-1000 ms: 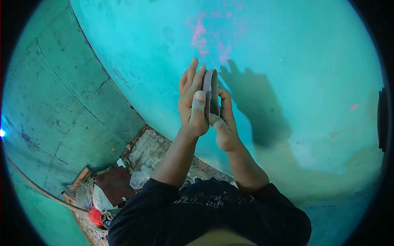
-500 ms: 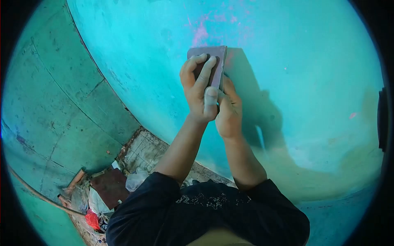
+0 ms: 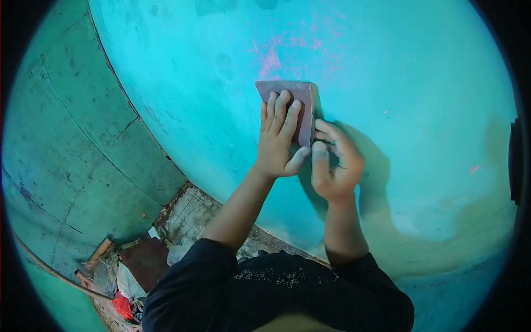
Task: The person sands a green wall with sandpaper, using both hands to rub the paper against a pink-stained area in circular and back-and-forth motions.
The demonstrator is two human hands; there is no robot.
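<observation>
Bare turquoise wall lies open around the sanding pad.

dusty mauve sanding sheet, pink-blotched turquoise wall.

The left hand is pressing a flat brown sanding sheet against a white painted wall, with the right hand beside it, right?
Not quite. The head view shows the painted wall is turquoise, not white. The left hand does press the flat brown sanding sheet against it, with the right hand beside it.
</observation>
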